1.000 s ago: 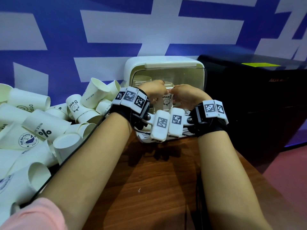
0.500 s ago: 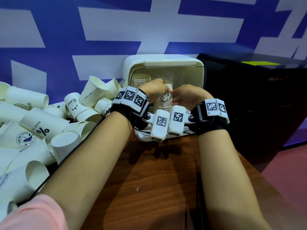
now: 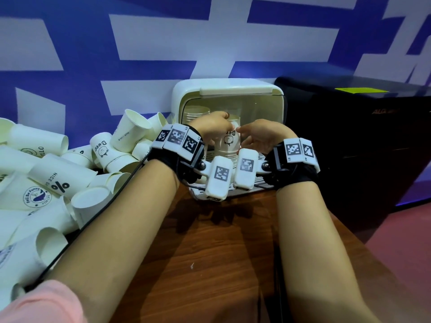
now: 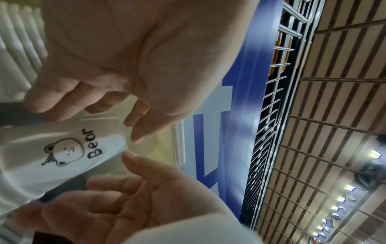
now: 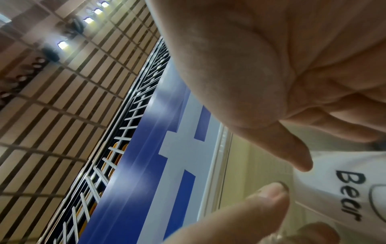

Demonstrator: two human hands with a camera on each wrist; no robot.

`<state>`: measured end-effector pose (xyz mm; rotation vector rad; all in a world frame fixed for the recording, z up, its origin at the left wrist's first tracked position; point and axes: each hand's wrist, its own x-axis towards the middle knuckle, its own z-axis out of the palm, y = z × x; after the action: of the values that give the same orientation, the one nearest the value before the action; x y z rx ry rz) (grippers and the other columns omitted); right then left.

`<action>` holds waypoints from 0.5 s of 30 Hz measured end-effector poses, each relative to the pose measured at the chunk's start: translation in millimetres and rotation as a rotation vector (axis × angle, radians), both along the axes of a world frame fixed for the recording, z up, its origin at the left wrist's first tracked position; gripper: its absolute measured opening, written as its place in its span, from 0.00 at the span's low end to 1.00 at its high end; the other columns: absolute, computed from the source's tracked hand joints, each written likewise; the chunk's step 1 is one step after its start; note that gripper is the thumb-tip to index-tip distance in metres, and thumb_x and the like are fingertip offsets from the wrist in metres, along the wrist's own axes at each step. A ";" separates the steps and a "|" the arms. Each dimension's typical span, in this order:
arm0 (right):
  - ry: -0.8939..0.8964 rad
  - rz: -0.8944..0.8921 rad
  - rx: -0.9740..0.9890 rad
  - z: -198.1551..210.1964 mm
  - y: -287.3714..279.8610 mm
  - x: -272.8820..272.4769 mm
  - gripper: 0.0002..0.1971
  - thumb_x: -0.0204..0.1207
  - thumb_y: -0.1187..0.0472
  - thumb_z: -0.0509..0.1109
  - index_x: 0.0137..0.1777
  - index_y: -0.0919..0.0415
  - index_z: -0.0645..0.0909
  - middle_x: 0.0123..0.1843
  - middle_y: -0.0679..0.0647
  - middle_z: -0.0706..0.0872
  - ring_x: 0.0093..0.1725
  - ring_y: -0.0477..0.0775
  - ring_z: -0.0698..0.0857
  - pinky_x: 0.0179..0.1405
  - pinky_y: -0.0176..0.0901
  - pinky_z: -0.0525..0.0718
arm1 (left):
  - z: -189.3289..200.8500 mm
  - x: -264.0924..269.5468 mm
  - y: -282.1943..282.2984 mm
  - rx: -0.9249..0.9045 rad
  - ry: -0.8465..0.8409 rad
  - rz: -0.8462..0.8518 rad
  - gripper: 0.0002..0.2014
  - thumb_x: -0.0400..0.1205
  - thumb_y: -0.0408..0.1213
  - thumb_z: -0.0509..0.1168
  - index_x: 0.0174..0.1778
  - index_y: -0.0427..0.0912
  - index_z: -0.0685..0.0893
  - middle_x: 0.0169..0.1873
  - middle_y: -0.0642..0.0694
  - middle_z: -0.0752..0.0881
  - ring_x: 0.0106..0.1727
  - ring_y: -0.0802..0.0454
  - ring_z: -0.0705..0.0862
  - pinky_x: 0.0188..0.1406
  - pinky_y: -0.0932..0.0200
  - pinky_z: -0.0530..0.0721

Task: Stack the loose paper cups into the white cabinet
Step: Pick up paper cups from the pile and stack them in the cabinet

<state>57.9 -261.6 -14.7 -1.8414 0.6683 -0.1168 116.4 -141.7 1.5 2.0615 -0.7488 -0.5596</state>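
Since a second ago both hands have been drawn slightly apart at the cabinet mouth, and the printed face of the Bear cup [image 3: 229, 139] is now exposed between them. That cup is seated upside down, base uppermost, on a stack of cups [image 3: 227, 153] standing upright just inside the white cabinet [image 3: 179, 96], its long axis vertical; a second stack [image 3: 196, 114] is seen behind it at the back left.

The left hand [image 3: 211, 128] is set on the cup's left side, its fingers reaching over the upturned base. In the left wrist view those fingers [image 4: 56, 97] are loosely curved and appear to lie just off the paper, so the grip seems released — though contact at the far side cannot be told. The right hand [image 3: 258, 136] is held just beside the cup's right wall, thumb and forefinger parted, nothing pinched between them.

The next move is judged to turn on a straight pull back toward the body along the table [image 3: 210, 264]. Room is tight — the cabinet's raised lid [image 3: 235, 90] lies just above the knuckles and its side walls close on either flank. The loose cups [image 3: 63, 173] are heaped to the left, nearer the left hand, which is the likelier to be sent for the next one.
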 end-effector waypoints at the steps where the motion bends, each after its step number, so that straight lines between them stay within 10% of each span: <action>1: 0.010 -0.003 -0.031 2.3 0.7 -0.2 0.23 0.86 0.55 0.62 0.69 0.75 0.73 0.59 0.70 0.83 0.41 0.59 0.86 0.44 0.49 0.88 | 1.1 -0.8 2.5 0.006 -0.016 0.001 0.27 0.87 0.36 0.58 0.83 0.46 0.60 0.72 0.41 0.77 0.70 0.38 0.77 0.70 0.43 0.75; 4: 0.059 -0.027 -0.138 8.5 -0.8 -1.6 0.19 0.85 0.54 0.63 0.60 0.73 0.74 0.52 0.68 0.86 0.49 0.61 0.88 0.60 0.55 0.86 | 6.4 -5.0 17.6 0.005 -0.047 -0.007 0.19 0.87 0.38 0.59 0.75 0.45 0.71 0.56 0.48 0.83 0.56 0.47 0.81 0.65 0.49 0.76; 15: -0.067 0.225 -0.314 38.1 66.0 -10.4 0.12 0.86 0.58 0.60 0.46 0.64 0.79 0.34 0.56 0.85 0.29 0.50 0.84 0.32 0.39 0.82 | 22.8 -13.0 129.6 0.131 -0.187 0.021 0.11 0.86 0.48 0.60 0.55 0.46 0.82 0.56 0.50 0.87 0.54 0.52 0.87 0.59 0.53 0.82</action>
<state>47.5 -195.6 23.4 -2.1912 0.4084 -0.1400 103.4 -12.0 24.3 2.2629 -0.8161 -0.4170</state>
